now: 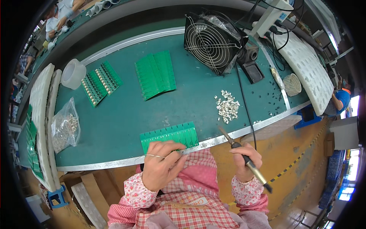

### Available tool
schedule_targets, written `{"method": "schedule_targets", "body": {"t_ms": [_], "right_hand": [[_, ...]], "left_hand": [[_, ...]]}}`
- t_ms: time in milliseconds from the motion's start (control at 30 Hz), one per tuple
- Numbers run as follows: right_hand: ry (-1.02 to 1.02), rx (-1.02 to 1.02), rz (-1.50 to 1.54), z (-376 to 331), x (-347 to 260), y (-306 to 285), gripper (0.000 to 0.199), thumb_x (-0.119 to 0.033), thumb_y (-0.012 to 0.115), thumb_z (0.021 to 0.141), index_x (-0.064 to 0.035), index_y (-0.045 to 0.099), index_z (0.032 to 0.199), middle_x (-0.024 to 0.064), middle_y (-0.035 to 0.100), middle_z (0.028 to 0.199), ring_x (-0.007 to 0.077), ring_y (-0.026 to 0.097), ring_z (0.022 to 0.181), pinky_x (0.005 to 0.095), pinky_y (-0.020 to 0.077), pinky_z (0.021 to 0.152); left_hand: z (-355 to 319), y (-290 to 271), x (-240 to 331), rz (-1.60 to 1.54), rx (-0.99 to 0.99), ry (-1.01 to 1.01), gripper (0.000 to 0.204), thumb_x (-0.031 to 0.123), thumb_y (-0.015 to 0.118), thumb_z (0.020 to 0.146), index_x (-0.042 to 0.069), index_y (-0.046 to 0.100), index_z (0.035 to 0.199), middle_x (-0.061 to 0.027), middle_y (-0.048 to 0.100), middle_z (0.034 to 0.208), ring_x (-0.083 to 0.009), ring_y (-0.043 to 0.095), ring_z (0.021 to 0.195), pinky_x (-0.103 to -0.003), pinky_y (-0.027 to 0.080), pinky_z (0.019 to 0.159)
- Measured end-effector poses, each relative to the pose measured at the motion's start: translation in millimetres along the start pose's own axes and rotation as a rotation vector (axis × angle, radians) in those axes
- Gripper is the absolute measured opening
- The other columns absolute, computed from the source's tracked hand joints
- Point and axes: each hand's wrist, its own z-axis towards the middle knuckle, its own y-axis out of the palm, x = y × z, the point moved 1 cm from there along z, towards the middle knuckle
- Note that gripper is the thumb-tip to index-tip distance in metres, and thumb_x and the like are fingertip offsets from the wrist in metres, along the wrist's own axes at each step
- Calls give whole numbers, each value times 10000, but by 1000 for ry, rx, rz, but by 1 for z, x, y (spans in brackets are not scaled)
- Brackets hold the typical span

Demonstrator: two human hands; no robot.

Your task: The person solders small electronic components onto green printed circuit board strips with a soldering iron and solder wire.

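Observation:
My right hand [247, 158] is closed round the dark handle of a soldering iron [237, 145], its tip pointing up and left over the table's front edge. My left hand [162, 162] has its fingers bent around a thin silvery solder wire [154, 155], whose loose end trails off to the left. Just beyond that hand a green circuit board panel [170, 134] lies at the front edge, its lower part hidden by my fingers. The iron's tip is apart from the board, to its right. A heap of small metal parts [228, 107] lies farther right.
Bare green panels [155, 74] are stacked mid-table; populated panels [100, 84] lie left, beside a clear tape roll [73, 74] and a bag of parts [66, 128]. A black fan [211, 44] and iron stand [252, 70] occupy the back right. A cable [244, 95] crosses the right side.

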Motion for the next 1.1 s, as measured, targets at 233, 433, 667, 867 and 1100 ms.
{"method": "schedule_targets", "body": {"t_ms": [233, 433, 667, 867, 1100], "right_hand": [[603, 200, 566, -19, 12, 2, 208, -131, 576, 843, -7, 423, 908, 99, 565, 679, 94, 500, 469, 209, 412, 424], [575, 128, 617, -17, 16, 7, 191, -110, 565, 846, -16, 403, 880, 111, 566, 661, 96, 498, 464, 213, 420, 426], [586, 67, 591, -11, 17, 12, 193, -115, 571, 849, -16, 407, 870, 109, 575, 653, 100, 515, 471, 212, 429, 434], [590, 47, 576, -9, 17, 11, 182, -125, 556, 858, -23, 406, 862, 99, 570, 623, 99, 518, 466, 211, 431, 437], [633, 43, 561, -3, 13, 11, 185, -135, 545, 863, -35, 391, 842, 82, 549, 595, 91, 505, 451, 209, 422, 431]], "left_hand": [[3, 10, -4, -2, -46, -17, 146, 34, 691, 678, 51, 546, 672, -43, 639, 985, -250, 580, 878, -352, 415, 709], [5, 11, -3, 13, -32, -11, 155, 42, 693, 671, 54, 540, 651, -43, 641, 971, -250, 580, 870, -352, 411, 703], [5, 13, -4, 18, -18, -20, 157, 60, 698, 666, 61, 542, 650, -43, 634, 950, -253, 577, 864, -355, 409, 708], [4, 15, -3, 33, -10, -11, 166, 69, 703, 654, 67, 538, 651, -36, 624, 951, -256, 573, 857, -361, 407, 700], [4, 17, -2, 46, 16, -2, 175, 67, 704, 649, 72, 529, 651, -30, 616, 943, -246, 570, 851, -359, 401, 681]]}}
